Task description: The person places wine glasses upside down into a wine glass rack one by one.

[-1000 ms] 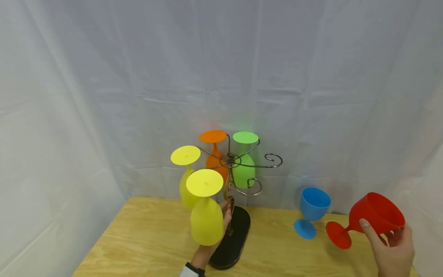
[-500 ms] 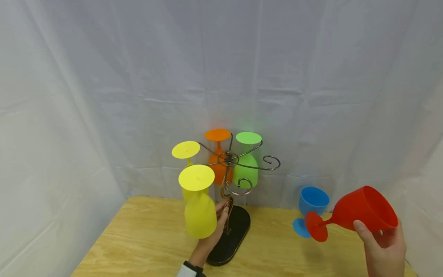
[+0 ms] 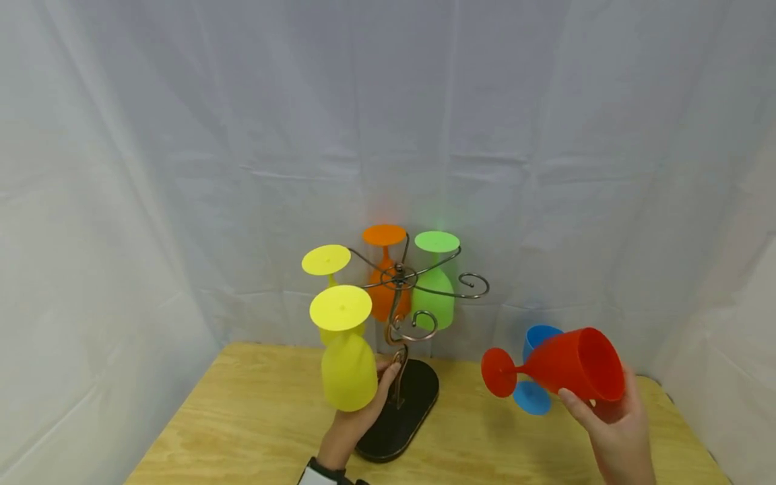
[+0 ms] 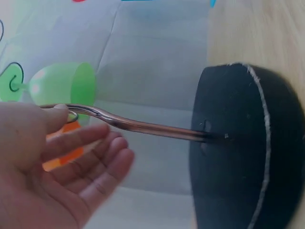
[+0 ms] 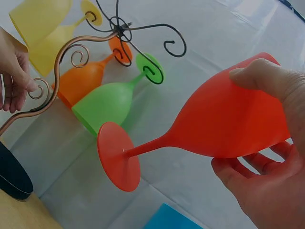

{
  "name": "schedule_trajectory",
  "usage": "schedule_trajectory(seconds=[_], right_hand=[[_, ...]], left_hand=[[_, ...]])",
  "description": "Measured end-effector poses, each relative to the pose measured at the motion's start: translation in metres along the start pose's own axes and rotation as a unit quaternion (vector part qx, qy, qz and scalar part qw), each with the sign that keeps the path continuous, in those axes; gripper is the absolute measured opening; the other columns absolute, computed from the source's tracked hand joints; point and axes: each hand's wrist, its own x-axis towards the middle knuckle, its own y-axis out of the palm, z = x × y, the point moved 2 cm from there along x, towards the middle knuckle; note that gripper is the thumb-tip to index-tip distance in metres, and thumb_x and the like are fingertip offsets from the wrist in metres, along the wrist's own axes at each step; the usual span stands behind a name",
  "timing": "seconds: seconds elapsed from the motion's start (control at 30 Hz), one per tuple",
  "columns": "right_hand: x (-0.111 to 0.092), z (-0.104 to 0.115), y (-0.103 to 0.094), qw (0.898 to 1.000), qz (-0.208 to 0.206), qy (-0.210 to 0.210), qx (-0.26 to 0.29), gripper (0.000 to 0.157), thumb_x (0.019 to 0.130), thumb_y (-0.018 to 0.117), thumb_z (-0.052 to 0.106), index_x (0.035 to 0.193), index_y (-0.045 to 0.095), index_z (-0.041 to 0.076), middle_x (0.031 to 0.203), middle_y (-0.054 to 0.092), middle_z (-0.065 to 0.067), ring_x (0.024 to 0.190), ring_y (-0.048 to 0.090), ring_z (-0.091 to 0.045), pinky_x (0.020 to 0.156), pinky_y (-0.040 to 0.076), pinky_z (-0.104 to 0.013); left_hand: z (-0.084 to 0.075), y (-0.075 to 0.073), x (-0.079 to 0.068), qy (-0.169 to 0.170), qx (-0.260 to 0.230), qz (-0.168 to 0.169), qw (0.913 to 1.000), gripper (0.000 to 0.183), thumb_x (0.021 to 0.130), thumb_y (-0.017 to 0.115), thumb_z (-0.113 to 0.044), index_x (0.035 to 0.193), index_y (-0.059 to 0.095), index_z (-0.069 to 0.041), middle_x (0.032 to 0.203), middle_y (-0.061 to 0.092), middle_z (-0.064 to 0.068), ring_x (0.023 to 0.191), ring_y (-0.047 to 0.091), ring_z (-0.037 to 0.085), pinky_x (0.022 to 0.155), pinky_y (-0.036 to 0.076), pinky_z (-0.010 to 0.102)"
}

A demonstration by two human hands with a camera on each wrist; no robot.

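In the head view my right hand [image 3: 621, 431] grips a red plastic goblet [image 3: 566, 364] by its bowl, tipped sideways in the air with its foot toward the left. Thumb on one side and fingers on the other clasp the bowl in the right wrist view. My left hand [image 4: 71, 162] pinches the copper-coloured stem [image 4: 143, 126] of a wire goblet rack between thumb and index finger, the other fingers loose. Upside down on the rack's arms hang two yellow goblets [image 3: 348, 374], an orange goblet [image 3: 384, 235] and a green goblet [image 3: 436, 241]. Two curled arms [image 3: 475, 286] carry nothing.
Behind the red goblet a blue goblet [image 3: 533, 397] stands upright on the wooden table [image 3: 242, 417], partly hidden. The rack's black oval base [image 3: 418, 387] rests on the table. A pale curtain [image 3: 242, 168] hangs behind and at the sides.
My right hand has carried the red goblet leftward, its foot passing in front of the blue goblet. The rack has turned and tilted slightly, its front yellow goblet shifting left, with my left hand still at the stem.
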Motion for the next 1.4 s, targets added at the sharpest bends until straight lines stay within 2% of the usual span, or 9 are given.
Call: schedule_trajectory(seconds=[0.1,0.17,0.27,0.37,0.63,0.87,1.13,1.27,1.4], right_hand=[[-0.001,-0.004,0.005,1.0,0.023,0.003,-0.01,0.075,0.089,0.065,-0.019,0.153,0.038,0.009,0.139,0.052,-0.006,0.119,0.053,-0.021,0.084,0.059,-0.025],[-0.001,-0.006,0.008,0.999,0.043,-0.007,-0.013,0.078,0.087,0.066,-0.021,0.153,0.036,0.008,0.139,0.052,-0.006,0.119,0.054,-0.021,0.085,0.059,-0.026],[0.001,-0.01,0.015,0.995,0.086,-0.041,-0.005,0.085,0.081,0.066,-0.028,0.153,0.034,0.003,0.14,0.052,-0.007,0.12,0.057,-0.019,0.088,0.059,-0.028],[0.002,-0.014,0.025,0.986,0.137,-0.091,0.005,0.093,0.073,0.068,-0.034,0.153,0.031,-0.004,0.142,0.051,-0.009,0.121,0.057,-0.018,0.091,0.057,-0.028],[-0.008,-0.02,0.058,0.97,0.179,-0.124,-0.112,0.097,0.068,0.086,-0.019,0.149,0.039,0.002,0.142,0.052,-0.004,0.125,0.053,-0.012,0.089,0.056,-0.022],[-0.013,-0.02,0.071,0.948,0.213,-0.161,-0.17,0.1,0.064,0.091,-0.014,0.149,0.043,0.007,0.145,0.055,-0.009,0.129,0.053,-0.008,0.092,0.054,-0.023],[-0.015,-0.02,0.072,0.927,0.261,-0.159,-0.217,0.099,0.067,0.094,-0.003,0.151,0.044,0.011,0.15,0.052,-0.004,0.134,0.047,-0.001,0.091,0.057,-0.033],[-0.017,-0.016,0.07,0.932,0.308,-0.077,-0.174,0.081,0.084,0.085,0.009,0.153,0.045,0.017,0.157,0.045,-0.003,0.14,0.042,-0.004,0.098,0.053,-0.043],[-0.017,-0.012,0.066,0.942,0.303,-0.011,-0.144,0.055,0.098,0.07,0.009,0.149,0.052,0.019,0.157,0.045,-0.007,0.137,0.045,-0.003,0.1,0.052,-0.04]], left_hand=[[0.0,-0.003,-0.003,-0.057,0.007,0.066,0.9962,0.027,0.104,0.063,-0.015,0.079,0.071,-0.005,0.065,0.06,0.003,0.06,0.05,0.009,0.053,0.044,0.023],[0.0,-0.003,-0.005,-0.111,-0.011,0.141,0.9837,0.033,0.105,0.062,-0.019,0.076,0.069,-0.003,0.064,0.062,0.004,0.058,0.055,0.01,0.052,0.047,0.023],[-0.004,0.003,-0.007,-0.175,-0.075,0.259,0.9468,0.037,0.107,0.057,-0.023,0.082,0.072,0.001,0.074,0.07,0.013,0.065,0.069,0.028,0.061,0.06,0.034],[-0.013,0.014,-0.008,-0.197,-0.18,0.31,0.9127,0.037,0.109,0.053,-0.023,0.098,0.075,0.006,0.092,0.074,0.023,0.086,0.073,0.044,0.075,0.063,0.045],[-0.038,0.035,-0.009,-0.224,-0.368,0.313,0.8462,0.052,0.112,0.043,-0.033,0.131,0.063,0.011,0.124,0.067,0.03,0.115,0.067,0.041,0.095,0.056,0.043],[-0.043,0.039,-0.012,-0.304,-0.444,0.289,0.7919,0.06,0.109,0.047,-0.044,0.133,0.061,0.01,0.116,0.073,0.017,0.109,0.072,0.027,0.098,0.054,0.04],[-0.04,0.044,-0.013,-0.34,-0.514,0.279,0.7366,0.059,0.109,0.046,-0.045,0.145,0.054,0.001,0.13,0.068,0.015,0.108,0.071,0.021,0.101,0.052,0.042],[-0.034,0.043,-0.014,-0.341,-0.539,0.269,0.7216,0.047,0.109,0.049,-0.041,0.142,0.058,-0.007,0.128,0.068,0.006,0.106,0.069,0.016,0.096,0.056,0.034],[-0.032,0.043,-0.013,-0.336,-0.537,0.273,0.724,0.041,0.109,0.051,-0.033,0.14,0.056,-0.007,0.126,0.065,0.005,0.107,0.065,0.019,0.09,0.057,0.032]])
